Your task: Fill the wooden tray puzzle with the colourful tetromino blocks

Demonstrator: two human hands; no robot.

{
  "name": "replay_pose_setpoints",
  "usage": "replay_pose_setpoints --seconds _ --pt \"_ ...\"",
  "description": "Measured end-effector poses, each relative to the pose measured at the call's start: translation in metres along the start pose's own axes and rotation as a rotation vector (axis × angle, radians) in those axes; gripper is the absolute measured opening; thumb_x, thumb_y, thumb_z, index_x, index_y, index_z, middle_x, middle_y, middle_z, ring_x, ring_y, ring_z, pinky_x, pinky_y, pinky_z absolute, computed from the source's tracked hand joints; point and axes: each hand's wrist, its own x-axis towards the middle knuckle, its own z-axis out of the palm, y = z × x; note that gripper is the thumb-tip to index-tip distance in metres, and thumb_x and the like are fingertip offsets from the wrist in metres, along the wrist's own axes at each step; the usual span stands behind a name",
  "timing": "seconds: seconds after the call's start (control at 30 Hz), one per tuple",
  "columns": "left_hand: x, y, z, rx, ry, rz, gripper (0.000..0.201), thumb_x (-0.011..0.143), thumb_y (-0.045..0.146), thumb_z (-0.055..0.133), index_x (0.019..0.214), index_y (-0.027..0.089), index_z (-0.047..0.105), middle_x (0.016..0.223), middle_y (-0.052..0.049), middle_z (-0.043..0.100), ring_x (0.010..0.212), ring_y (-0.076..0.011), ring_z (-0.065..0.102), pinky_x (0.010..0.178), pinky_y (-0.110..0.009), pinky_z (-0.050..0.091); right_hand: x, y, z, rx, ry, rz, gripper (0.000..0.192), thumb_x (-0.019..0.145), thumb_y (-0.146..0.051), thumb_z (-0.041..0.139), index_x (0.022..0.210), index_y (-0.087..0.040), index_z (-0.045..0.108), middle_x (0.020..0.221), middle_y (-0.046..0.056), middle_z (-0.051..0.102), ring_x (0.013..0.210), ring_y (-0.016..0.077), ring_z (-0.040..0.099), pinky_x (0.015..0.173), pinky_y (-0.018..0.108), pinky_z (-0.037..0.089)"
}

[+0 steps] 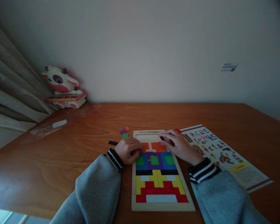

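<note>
The puzzle board [160, 209] has a pale wood rim, filled with red, yellow, white, black, blue, green, purple and orange blocks; both sleeves are grey with black-and-white striped cuffs; the table [60, 161] is orange-brown wood grain; the leaflet [224, 152] shows multicoloured figures; the toy cow [62, 87] is white, red-patched; the loose black piece [113, 143] is possibly dark navy.

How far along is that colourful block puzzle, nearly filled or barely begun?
Mostly filled: the puzzle tray holds red, yellow, black, blue, purple and green pieces up to an orange row. The right hand holds a small black piece over the bare top strip; the left hand rests on the tray's edge. Left over: loose pieces beside it.
</note>
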Motion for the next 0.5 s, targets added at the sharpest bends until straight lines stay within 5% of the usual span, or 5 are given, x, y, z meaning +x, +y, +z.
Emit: replay_pose_setpoints --seconds 0.5 --pt "-0.002 0.002 0.000 0.003 0.028 -0.016 0.026 0.075 0.010 0.050 0.093 0.017 0.067 0.093 -0.007 0.075 0.087 -0.0209 0.070 0.083 -0.036 0.055 0.003 -0.001 0.011 -0.115 0.074 0.238 0.025 0.088 -0.038 0.064 0.103 -0.021 0.073 0.093 0.008 0.066 0.086 0.0226 0.063 0.078 0.036 0.051"
